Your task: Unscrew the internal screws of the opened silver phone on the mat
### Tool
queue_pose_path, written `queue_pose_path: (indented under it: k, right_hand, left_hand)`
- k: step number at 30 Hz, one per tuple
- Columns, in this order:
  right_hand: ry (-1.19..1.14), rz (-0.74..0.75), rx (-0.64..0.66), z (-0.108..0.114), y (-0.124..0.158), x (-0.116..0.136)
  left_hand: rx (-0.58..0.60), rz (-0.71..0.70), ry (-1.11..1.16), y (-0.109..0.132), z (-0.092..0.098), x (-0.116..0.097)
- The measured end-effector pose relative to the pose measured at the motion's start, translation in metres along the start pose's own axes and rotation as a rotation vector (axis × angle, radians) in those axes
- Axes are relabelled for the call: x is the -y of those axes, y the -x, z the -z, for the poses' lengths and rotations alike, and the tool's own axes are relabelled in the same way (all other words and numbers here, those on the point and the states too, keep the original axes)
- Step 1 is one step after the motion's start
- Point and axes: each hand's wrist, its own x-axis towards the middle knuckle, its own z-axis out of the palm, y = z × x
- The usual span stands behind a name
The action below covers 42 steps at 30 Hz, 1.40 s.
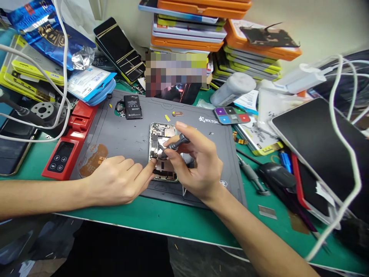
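An opened phone (166, 167) with its inner boards bare lies face up on the grey work mat (109, 130). My left hand (122, 179) comes from the left, fingers curled together, its index fingertip pressed on the phone's left side; its thumb is mostly hidden. Over the phone, my right hand (198, 161) is closed around a small dark screwdriver (179, 142) between thumb and fingers. The screwdriver slants down toward the boards, and its tip is hard to make out. A black phone battery (133, 107) lies apart on the mat, up and to the left.
A red device with touch buttons (62, 159) borders the mat's left. Stacked orange cases (187, 42) rise behind. A white-grey bottle (233, 89), a loose screwdriver (252, 175), a large dark-screened tablet (325, 146) and a white cable (343, 146) crowd the right.
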Motion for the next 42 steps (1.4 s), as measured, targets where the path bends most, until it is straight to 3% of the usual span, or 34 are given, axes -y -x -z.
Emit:
queue_pose_path:
  k: [11,18,26,32,42]
  right_hand:
    - [-0.115,-0.136,-0.012,0.0007,-0.0024,0.003]
    - [-0.133,-0.262,-0.065,0.0012,-0.0031,0.0015]
    - [-0.128,-0.266,-0.089,0.0004,-0.0039,0.0028]
    - [-0.14,-0.267,-0.081,0.0016,-0.0039,0.0029]
    - [-0.159,-0.302,-0.074,0.0016,-0.005,0.0033]
  left_hand:
    - [0.031,0.017,0.032,-0.0011,0.0005,-0.0003]
    - [0.112,0.055,0.045,-0.0019,0.001,0.0017]
    - [0.015,0.009,0.013,-0.0017,0.0022,0.0017]
    - [0.016,-0.034,-0.091,-0.0023,0.0058,0.0007]
    - [-0.01,-0.01,0.004,-0.0017,0.0049,0.0029]
